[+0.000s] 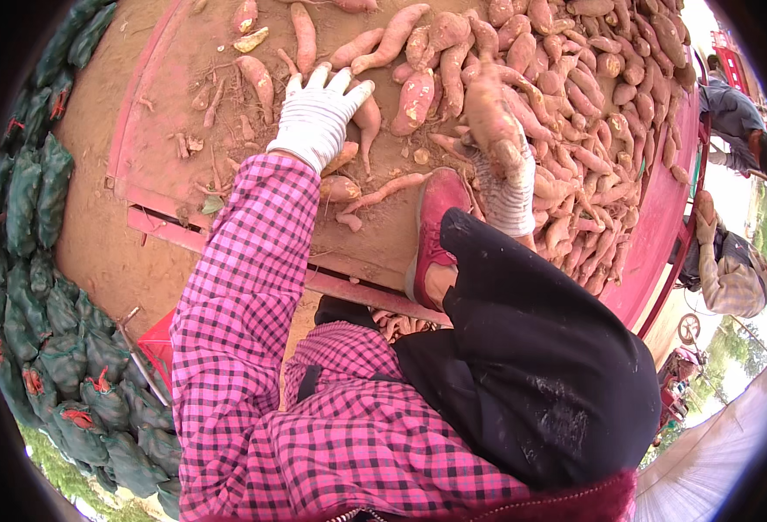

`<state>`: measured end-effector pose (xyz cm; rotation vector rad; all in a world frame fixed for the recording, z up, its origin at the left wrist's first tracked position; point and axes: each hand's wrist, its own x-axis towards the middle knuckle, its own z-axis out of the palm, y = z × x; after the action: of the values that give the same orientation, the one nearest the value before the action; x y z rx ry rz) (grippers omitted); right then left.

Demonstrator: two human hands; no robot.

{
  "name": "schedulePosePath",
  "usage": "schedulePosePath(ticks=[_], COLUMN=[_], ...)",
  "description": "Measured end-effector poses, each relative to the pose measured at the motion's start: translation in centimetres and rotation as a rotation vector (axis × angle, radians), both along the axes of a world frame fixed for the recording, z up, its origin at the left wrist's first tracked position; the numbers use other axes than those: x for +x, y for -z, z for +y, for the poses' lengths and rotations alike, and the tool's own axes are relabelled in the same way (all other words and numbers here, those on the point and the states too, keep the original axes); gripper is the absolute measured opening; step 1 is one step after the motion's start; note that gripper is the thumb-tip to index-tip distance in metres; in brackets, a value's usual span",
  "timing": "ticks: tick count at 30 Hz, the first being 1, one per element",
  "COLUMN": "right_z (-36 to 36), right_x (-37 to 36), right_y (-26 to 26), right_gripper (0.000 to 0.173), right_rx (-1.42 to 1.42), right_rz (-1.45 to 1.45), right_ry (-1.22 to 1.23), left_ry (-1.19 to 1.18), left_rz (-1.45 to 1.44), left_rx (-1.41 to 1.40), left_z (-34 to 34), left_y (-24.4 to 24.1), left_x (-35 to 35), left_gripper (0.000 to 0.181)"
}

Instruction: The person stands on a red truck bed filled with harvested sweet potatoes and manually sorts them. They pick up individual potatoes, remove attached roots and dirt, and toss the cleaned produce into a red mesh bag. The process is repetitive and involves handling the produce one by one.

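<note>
My left hand (pixel 321 117), in a white striped glove, lies palm down on the truck bed with its fingers apart. Its fingertips meet the lower end of an upright sweet potato (pixel 304 39), and its thumb lies over a curved sweet potato (pixel 368 121). What is under the palm is hidden. My right hand (pixel 514 186), in a dirtier glove, grips a large soil-covered sweet potato (pixel 490 117), raised in front of the pile (pixel 572 98). A thin, rooty sweet potato (pixel 390 190) lies between my hands, close to my red shoe (pixel 440 222).
Loose sweet potatoes and root scraps (pixel 214 104) lie on the dusty red metal bed (pixel 162 147). Its front edge has a slot (pixel 165 220). Filled green mesh sacks (pixel 64 359) are stacked at left. Beyond the right rail (pixel 670 274), two people (pixel 732 124) are working.
</note>
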<state>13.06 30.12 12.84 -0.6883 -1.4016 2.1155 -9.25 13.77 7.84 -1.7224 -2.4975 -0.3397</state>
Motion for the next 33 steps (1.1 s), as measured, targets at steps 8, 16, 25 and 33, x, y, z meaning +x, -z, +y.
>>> schedulePosePath(ticks=[8,16,25,33], right_z=[-1.8,-3.5,-4.6,-15.4], right_x=[-7.2,-9.1,-8.5,-7.8], right_y=[1.5,1.3,5.4,-3.4], right_gripper=[0.058,0.052,0.054,0.088], right_rx=[1.117,1.626,1.298,1.264], right_rz=[-0.716,-0.961,-0.720,-0.374], right_ry=[-0.166,-0.319,-0.265,-0.789], left_ry=[-0.127,-0.746,-0.290,-0.331], left_rz=[-0.118,-1.170,-2.242,-2.018], left_rx=[-0.005,0.617,1.322,1.576], left_z=[-0.9,-14.3,-14.5,-16.9], left_y=[0.1,2.8,0.2,2.2], left_x=[-1.5,-0.8,9.1,11.6], left_gripper=[0.055,0.041,0.054,0.073])
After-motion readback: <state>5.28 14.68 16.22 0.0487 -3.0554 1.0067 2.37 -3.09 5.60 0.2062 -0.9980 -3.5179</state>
